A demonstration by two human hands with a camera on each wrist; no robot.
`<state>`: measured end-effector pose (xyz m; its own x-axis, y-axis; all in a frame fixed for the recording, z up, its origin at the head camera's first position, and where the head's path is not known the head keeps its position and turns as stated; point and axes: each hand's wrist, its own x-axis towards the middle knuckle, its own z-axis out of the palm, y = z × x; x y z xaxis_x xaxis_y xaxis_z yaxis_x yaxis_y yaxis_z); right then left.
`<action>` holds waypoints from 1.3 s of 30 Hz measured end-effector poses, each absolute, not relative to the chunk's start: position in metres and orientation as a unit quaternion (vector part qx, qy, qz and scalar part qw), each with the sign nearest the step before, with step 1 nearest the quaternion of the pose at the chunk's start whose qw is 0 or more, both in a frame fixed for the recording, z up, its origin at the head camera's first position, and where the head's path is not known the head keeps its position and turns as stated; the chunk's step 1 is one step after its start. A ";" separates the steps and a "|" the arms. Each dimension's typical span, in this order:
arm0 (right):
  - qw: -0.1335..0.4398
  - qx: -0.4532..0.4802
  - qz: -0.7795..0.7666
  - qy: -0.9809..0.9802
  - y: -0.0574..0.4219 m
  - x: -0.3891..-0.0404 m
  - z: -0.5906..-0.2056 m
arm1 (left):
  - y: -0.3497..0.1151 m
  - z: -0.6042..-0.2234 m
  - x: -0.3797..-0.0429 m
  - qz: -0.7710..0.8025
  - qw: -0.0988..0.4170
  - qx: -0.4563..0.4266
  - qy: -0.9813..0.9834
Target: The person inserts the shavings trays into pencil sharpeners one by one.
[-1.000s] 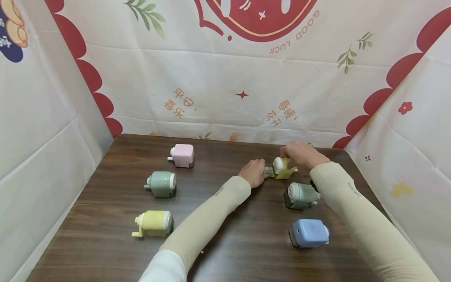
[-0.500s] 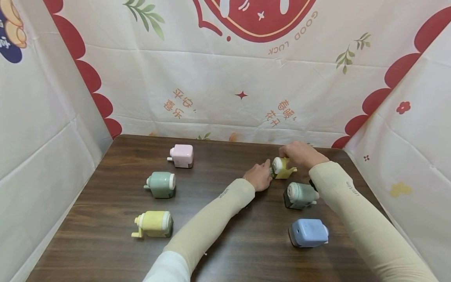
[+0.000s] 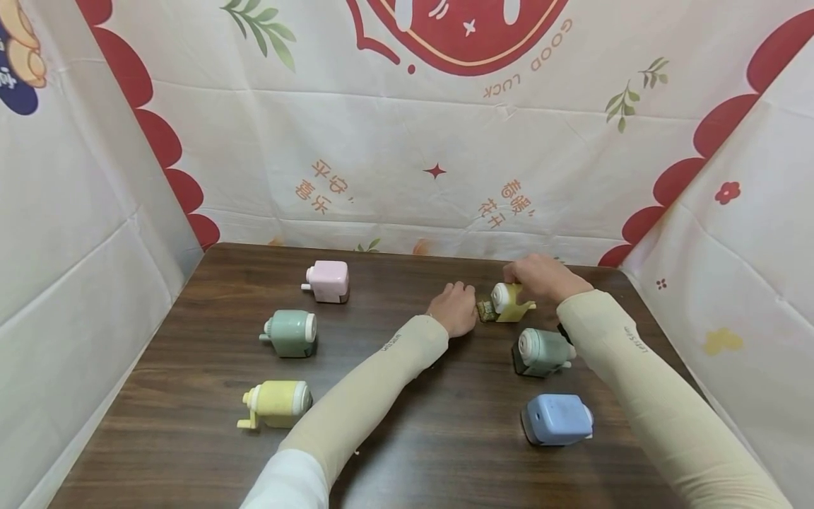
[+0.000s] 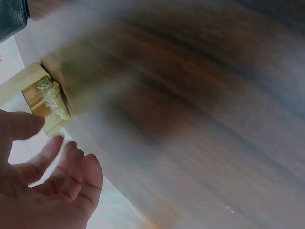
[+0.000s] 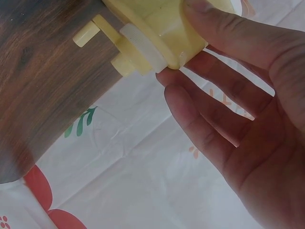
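At the back right of the table stands a yellow crank pencil sharpener (image 3: 509, 300), its crank pointing right. My right hand (image 3: 543, 277) holds its body; in the right wrist view the thumb lies over the yellow casing (image 5: 162, 24) and the fingers on the other side. The sharpener's shavings drawer (image 3: 487, 309) sticks out on the left. Pale shavings show inside the drawer (image 4: 50, 100) in the left wrist view. My left hand (image 3: 453, 309) is just left of the drawer, fingers loosely bent and holding nothing. Whether its thumb touches the drawer, I cannot tell.
On the right, a green sharpener (image 3: 543, 353) and a blue sharpener (image 3: 557, 420) stand nearer me. Along the left are a pink sharpener (image 3: 329, 281), a green sharpener (image 3: 292, 333) and a yellow sharpener (image 3: 278, 404). A printed cloth (image 3: 407, 141) hangs behind the brown table (image 3: 407, 438).
My left hand moved right over the shavings drawer, then back left, uncovering it. The right hand and the yellow pencil sharpener stay in place.
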<state>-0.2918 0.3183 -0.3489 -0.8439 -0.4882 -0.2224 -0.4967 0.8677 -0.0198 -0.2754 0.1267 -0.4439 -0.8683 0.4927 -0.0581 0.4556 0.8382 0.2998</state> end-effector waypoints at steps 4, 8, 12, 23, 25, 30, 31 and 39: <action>0.104 -0.261 0.022 0.959 0.317 -0.292 -0.349 | 0.124 -0.446 -0.278 0.121 0.076 0.270 0.952; 0.100 -0.266 0.026 0.959 0.315 -0.292 -0.349 | 0.125 -0.452 -0.279 0.111 0.098 0.289 0.946; 0.098 -0.270 0.028 0.957 0.314 -0.292 -0.348 | 0.127 -0.455 -0.280 0.109 0.106 0.304 0.940; 0.106 -0.267 0.014 0.958 0.315 -0.291 -0.346 | 0.135 -0.454 -0.279 0.082 0.091 0.334 0.934; 0.109 -0.264 0.015 0.958 0.315 -0.291 -0.346 | 0.136 -0.454 -0.279 0.076 0.090 0.335 0.935; 0.108 -0.265 0.021 0.958 0.316 -0.292 -0.347 | 0.138 -0.456 -0.281 0.064 0.091 0.333 0.936; 0.108 -0.265 0.021 0.958 0.316 -0.292 -0.346 | 0.138 -0.456 -0.281 0.064 0.093 0.333 0.936; 0.104 -0.266 0.014 0.958 0.321 -0.294 -0.349 | 0.142 -0.454 -0.280 0.061 0.101 0.327 0.938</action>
